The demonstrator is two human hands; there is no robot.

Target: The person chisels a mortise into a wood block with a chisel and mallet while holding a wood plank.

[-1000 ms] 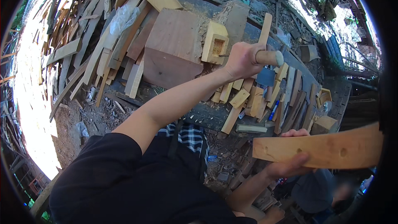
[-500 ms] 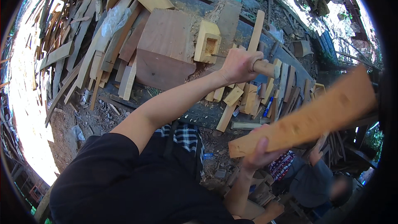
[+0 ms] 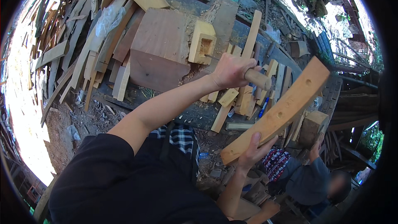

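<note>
My left hand is closed around a chisel with a round wooden handle. Its thin metal blade points left, and the tip meets the edge of a square hollow cut in a pale yellow wooden block. That block leans against a big reddish-brown timber block. Lower right, my right hand grips one end of a long, thick, slightly curved wooden plank. Several dents mark its face. The plank's far end is raised beyond the chisel handle, apart from it.
Wood offcuts and a blue marker lie on the dark bench. Long strips of scrap wood are heaped at the left. Another person sits at the lower right, one hand near a squared wood block.
The plank in my right hand has swung left and stands steeper, no longer blurred. My left hand keeps the chisel at the block's hollow.
</note>
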